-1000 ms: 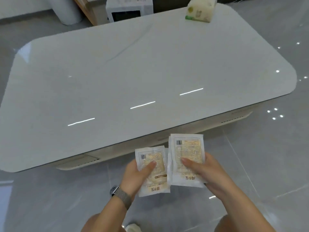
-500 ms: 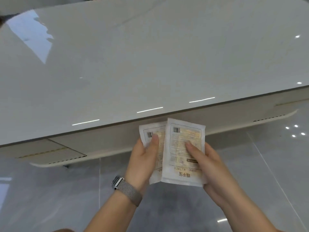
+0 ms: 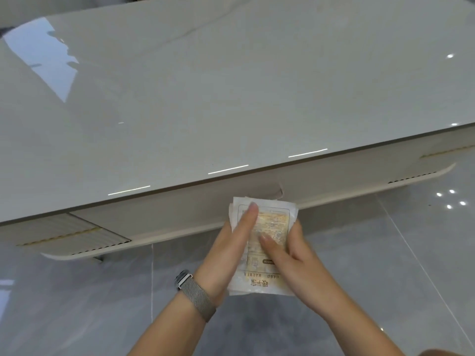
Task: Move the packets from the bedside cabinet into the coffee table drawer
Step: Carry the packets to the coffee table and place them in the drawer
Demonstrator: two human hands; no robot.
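Observation:
Two white packets (image 3: 267,253) with yellow printed panels lie stacked one on the other, held between both my hands just in front of the coffee table. My left hand (image 3: 226,255) grips them from the left with its thumb laid across the top packet. From the right, my right hand (image 3: 290,255) grips them with its thumb on the printed panel. The lower packet is almost wholly hidden. Behind the packets runs the cream drawer front (image 3: 180,214) of the coffee table (image 3: 205,86), which is closed.
The table's glossy white top fills the upper view. Ribbed cream end panels (image 3: 66,229) sit at the left and right of the table's side. Grey glossy floor tiles (image 3: 385,253) lie below. A metal-mesh watch (image 3: 195,294) is on my left wrist.
The two packets, side by side a second ago, have slid together into one stack. My view has come lower and closer to the table's front.

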